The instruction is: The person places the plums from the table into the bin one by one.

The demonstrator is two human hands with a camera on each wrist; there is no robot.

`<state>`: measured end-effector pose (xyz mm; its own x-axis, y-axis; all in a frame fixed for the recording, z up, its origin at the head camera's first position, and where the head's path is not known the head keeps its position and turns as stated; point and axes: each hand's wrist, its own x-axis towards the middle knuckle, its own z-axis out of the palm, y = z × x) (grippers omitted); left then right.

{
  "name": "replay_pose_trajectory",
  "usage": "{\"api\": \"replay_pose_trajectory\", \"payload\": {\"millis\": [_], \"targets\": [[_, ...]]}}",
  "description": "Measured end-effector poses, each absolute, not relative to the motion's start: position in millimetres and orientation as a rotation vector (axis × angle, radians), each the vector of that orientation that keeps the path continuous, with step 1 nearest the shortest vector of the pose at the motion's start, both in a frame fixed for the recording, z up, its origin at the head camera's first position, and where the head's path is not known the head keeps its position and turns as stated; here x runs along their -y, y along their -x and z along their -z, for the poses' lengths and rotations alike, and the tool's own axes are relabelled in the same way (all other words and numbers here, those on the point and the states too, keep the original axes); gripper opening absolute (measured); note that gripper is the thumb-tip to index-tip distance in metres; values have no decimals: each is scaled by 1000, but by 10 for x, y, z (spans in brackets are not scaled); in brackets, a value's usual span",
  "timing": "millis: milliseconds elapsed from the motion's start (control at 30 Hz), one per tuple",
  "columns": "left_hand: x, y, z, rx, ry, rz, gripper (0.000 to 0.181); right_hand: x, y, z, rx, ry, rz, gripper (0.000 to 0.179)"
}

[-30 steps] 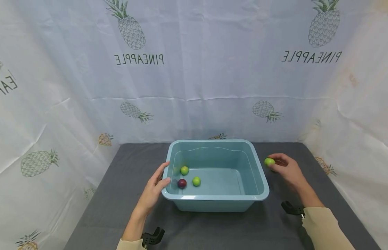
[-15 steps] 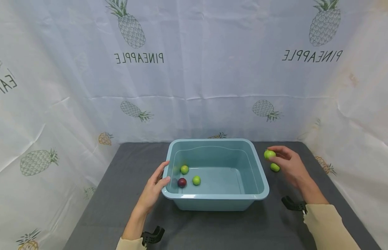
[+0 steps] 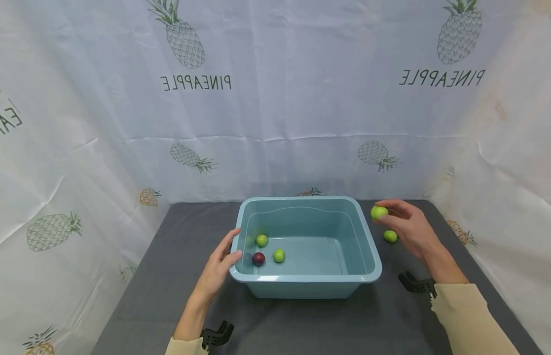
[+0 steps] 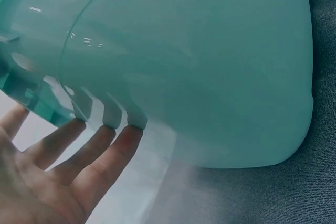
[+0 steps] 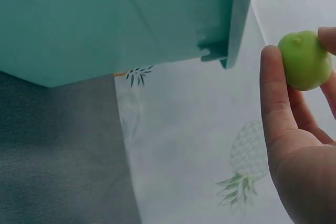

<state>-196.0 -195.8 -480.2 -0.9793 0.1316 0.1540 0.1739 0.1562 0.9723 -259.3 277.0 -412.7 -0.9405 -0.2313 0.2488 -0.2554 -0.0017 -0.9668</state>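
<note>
A pale blue-green plastic basin (image 3: 308,279) stands on the dark table. My left hand (image 3: 215,271) holds its left rim, thumb over the edge. In the left wrist view, fingertips (image 4: 135,129) of that hand touch the basin's outer wall. Right of the basin, my right hand (image 3: 406,224) holds a round green lime (image 3: 379,212) between thumb and fingers, raised off the table. The right wrist view shows the lime (image 5: 304,60) with a small nub. Another lime (image 3: 390,236) lies on the table below this hand. Inside the basin, at its left, are two limes (image 3: 278,255) and a dark red plum (image 3: 258,259).
The table carries a dark grey cloth (image 3: 168,276). A pale curtain (image 3: 297,98) with pineapple prints hangs behind it and along both sides. Each wrist wears a black band mount (image 3: 217,335).
My right hand has lifted the lime up and away toward the table's far edge, and another lime has come into sight beneath it. The left hand stays on the basin.
</note>
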Motion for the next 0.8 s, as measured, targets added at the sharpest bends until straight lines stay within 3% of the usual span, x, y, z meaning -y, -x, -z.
{"api": "replay_pose_trajectory", "payload": {"millis": [400,800], "targets": [[1965,1978,4814,2369,303,2010,54,-2648,2580,3928,2214,-629,-2092,29],[1955,1960,4791,2367,277,2045,55,-2432,2550,3595,2452,-511,-1817,35]]}}
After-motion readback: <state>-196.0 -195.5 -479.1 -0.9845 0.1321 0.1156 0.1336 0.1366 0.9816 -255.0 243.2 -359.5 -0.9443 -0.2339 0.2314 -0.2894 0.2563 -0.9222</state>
